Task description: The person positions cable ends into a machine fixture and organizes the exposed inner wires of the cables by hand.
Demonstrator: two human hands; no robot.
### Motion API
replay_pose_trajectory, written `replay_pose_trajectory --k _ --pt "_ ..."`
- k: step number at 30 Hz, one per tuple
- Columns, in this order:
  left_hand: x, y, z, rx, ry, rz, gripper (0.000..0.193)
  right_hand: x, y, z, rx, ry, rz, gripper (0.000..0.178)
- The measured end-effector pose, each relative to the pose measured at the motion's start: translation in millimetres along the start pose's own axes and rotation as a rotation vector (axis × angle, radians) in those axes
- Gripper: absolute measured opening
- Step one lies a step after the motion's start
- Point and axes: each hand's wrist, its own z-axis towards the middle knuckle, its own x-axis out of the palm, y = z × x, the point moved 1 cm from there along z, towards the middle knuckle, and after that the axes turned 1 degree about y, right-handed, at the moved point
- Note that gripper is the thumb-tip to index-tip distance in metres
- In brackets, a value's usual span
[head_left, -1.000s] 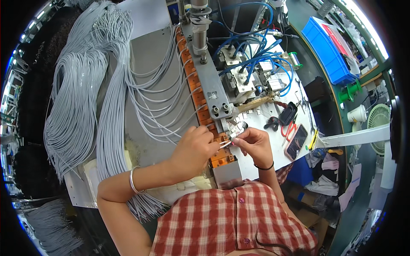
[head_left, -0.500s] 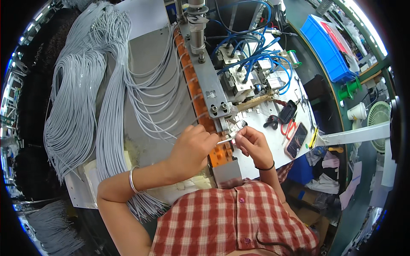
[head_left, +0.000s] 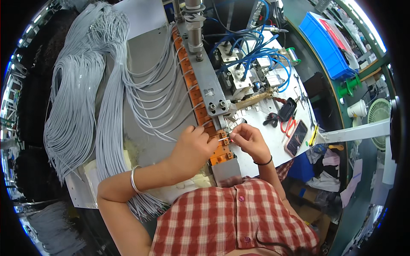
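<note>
My left hand (head_left: 193,149) is closed in a pinch on a grey cable. The cable's pale end (head_left: 223,139) sticks out to the right of the fingers, over the orange slotted strip (head_left: 222,154). My right hand (head_left: 251,143) is at the tip of that end, thumb and fingers pinched together. Whatever lies between its fingertips is too small to make out. Further up the strip, several grey cables (head_left: 171,102) run from the left into its slots. A metal press bar (head_left: 206,81) lies along the strip just beyond my hands.
Thick bundles of grey cable (head_left: 77,115) cover the left side. Blue air hoses (head_left: 256,59) and metal blocks (head_left: 237,81) stand beyond the bar. On the white tabletop, small metal parts, red-handled scissors (head_left: 288,125) and a phone (head_left: 296,138) lie to the right. A blue bin (head_left: 326,47) is farther right.
Both hands have shifted slightly left, and the cable end now lies over the orange strip's blocks. More of the strip shows between my hands. The view has moved a little.
</note>
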Motion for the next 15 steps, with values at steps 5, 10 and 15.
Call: replay_pose_trajectory --k 5,10,15 --pt "-43.6 5.4 -27.3 -0.032 0.299 0.195 0.006 -8.1 -5.5 -9.0 -0.046 -0.102 0.011 0.010" --pt "-68.0 91.2 -93.2 -0.231 0.463 0.640 0.007 -23.7 -3.9 -20.5 -0.132 -0.110 -0.023 0.011" --pt "-72.0 155.9 -118.6 0.245 0.545 0.783 0.011 -10.1 -6.0 -25.5 -0.148 -0.103 -0.028 0.012"
